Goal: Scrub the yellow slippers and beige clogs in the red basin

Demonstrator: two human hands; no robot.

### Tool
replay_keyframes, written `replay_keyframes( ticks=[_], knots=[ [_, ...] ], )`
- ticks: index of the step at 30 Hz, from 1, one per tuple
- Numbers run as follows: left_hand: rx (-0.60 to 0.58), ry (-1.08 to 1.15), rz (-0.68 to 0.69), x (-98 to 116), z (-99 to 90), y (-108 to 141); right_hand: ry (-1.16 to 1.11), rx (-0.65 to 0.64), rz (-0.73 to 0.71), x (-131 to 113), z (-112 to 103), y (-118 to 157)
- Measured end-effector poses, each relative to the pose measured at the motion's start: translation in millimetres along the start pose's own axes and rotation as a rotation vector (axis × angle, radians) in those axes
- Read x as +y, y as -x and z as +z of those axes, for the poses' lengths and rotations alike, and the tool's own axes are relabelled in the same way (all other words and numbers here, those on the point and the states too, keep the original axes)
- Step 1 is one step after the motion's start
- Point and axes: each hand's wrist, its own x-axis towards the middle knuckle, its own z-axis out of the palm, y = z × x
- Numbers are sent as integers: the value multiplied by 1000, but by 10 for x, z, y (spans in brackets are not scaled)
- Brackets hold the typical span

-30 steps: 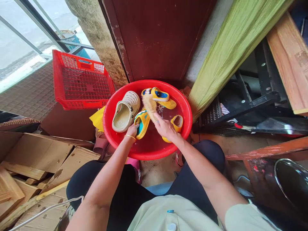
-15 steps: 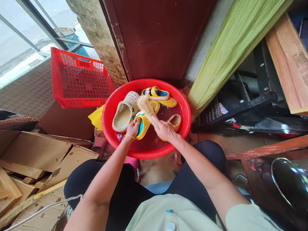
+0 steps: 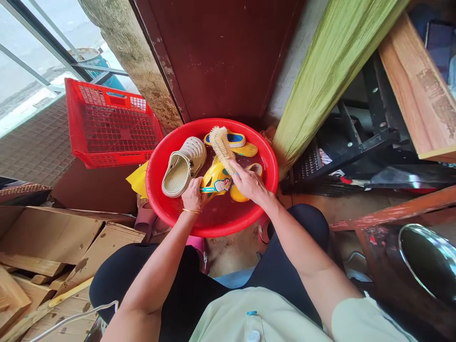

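Observation:
Over a red basin (image 3: 213, 229) of water, my left hand (image 3: 193, 194) grips a yellow sandal (image 3: 215, 179) with a teal band and a cartoon figure on its strap. My right hand (image 3: 249, 182) is closed round a scrub brush (image 3: 221, 145) with pale bristles, its head just above the sandal. To the left in the basin lies a beige clog (image 3: 183, 167). A yellow slipper with a blue insole (image 3: 236, 139) sits at the far side, partly hidden by the brush. Another yellow shoe (image 3: 239, 194) lies under my right hand, mostly covered.
A red plastic crate (image 3: 114, 121) stands behind the basin on the left. Cardboard boxes (image 3: 53, 232) with wood pieces are at the near left. A dark red door (image 3: 221, 57) closes off the back. A green curtain (image 3: 320, 85) hangs at the right, beside a black metal frame (image 3: 356, 137).
The yellow sandal has been turned over onto its side, so its strap picture now shows. The brush has moved slightly up with my right hand. The view has shifted a little.

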Motion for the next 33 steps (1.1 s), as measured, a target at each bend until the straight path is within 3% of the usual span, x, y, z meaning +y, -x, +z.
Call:
replay_keyframes(
  ticks=[3,8,13,15,18,20,23,27,33],
  knots=[
    [96,43,-7,48,-47,-14,11,-39,37,3,-14,36],
    [447,259,-205,71,-91,-215,71,-258,125,49,125,146],
    [385,742,-565,40,-12,-397,92,-156,73,-160,150,234],
    [385,892,-624,15,-35,-469,122,-206,-22,-287,109,307],
    [433,903,-543,-21,-102,-547,164,-385,-165,-430,76,412],
    [445,863,-477,-4,-89,-524,185,-449,-183,-475,99,410],
    [397,785,-424,122,55,-346,182,-406,-98,-489,182,256],
    [232,517,-327,312,231,-81,109,-328,27,-476,269,-15],
    [321,548,-264,227,157,-144,24,-407,-57,-539,279,50]
  ],
)
